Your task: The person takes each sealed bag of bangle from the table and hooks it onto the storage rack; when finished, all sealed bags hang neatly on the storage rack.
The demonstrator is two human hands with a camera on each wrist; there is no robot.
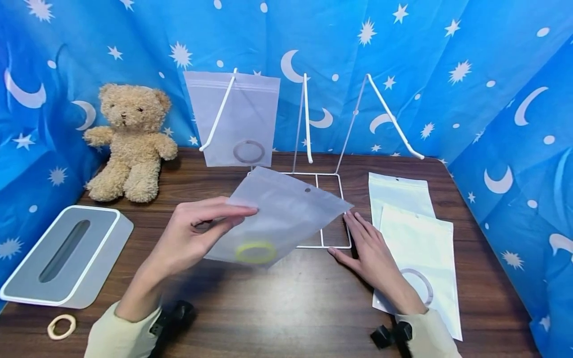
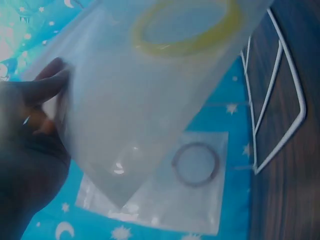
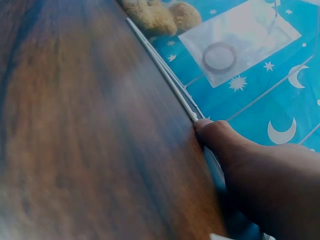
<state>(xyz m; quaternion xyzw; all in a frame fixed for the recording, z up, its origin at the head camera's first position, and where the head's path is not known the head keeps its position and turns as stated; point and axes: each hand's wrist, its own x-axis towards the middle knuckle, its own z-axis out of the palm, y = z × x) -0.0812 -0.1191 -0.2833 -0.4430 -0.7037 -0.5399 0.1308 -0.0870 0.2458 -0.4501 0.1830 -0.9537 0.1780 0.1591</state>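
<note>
My left hand pinches the left edge of a translucent zip bag between thumb and fingers. The bag is tilted above the rack's base, its hole to the upper right. A yellow ring shows through the plastic. With fingers extended, my right hand rests at the right side of the white wire rack; in the right wrist view its thumb touches the base frame. On the rack's left prong hangs another zip bag with a greyish ring in it.
Two overlapping zip bags, one in back and one in front, lie right of the rack, partly under my right forearm. A teddy bear, a tissue box and a loose beige ring are on the left. Starry blue cloth surrounds the table.
</note>
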